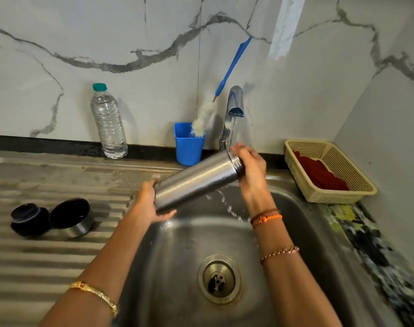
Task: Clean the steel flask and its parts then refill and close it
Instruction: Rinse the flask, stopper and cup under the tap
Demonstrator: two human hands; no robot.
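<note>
The brushed-steel cylindrical flask (196, 179) lay tilted over the stainless-steel sink (293, 215), its open mouth raised towards the chrome tap (234, 107) and its base lower, on the side away from the tap. Water ran from the tap onto the neck end, and drops fell into the sink below the flask.

The step in hand looked like rinsing the body. To do it well, the mouth probably needed to sit squarely under the stream so water entered rather than ran off the outside; turning the flask slowly and then tipping it mouth-down over the sink would flush it. Wet steel is slippery, so a firm hold at both ends seemed wise.

The left hand (151, 204) cupped the base from beneath, fingers curled round it. The right hand (251, 161) gripped the neck just below the tap, wrist bent downward. The hands were well apart, one at each end.

Far from the tap, on the ribbed draining board, stood the black stopper (27, 219) and, touching it, the steel-walled cup lid (72, 218).
</note>
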